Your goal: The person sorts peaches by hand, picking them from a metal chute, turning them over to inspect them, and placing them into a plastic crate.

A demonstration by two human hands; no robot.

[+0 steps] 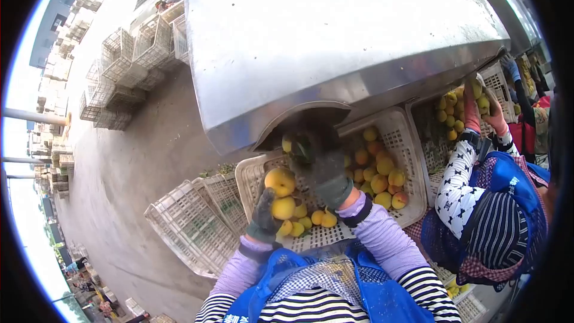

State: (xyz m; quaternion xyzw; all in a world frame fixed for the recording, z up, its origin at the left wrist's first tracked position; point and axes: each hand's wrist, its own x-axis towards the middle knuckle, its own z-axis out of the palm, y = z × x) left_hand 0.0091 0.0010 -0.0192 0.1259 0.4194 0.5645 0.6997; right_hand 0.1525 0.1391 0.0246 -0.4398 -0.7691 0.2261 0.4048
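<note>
A white plastic crate holds yellow and orange peaches beneath the metal machine's cut-out edge. My left hand, in a dark glove, is closed around yellow peaches over the crate's left part. My right hand, gloved too, reaches over the crate's middle, under the opening; its fingers are smeared and dark. Beside its fingertips, a yellow fruit with a green leaf shows in the opening's shadow. Several more peaches lie below my left hand.
The metal machine spans the top. Empty crates lean at the left; stacked crates stand farther off on the concrete floor. At the right, a co-worker in a striped cap handles fruit over another crate.
</note>
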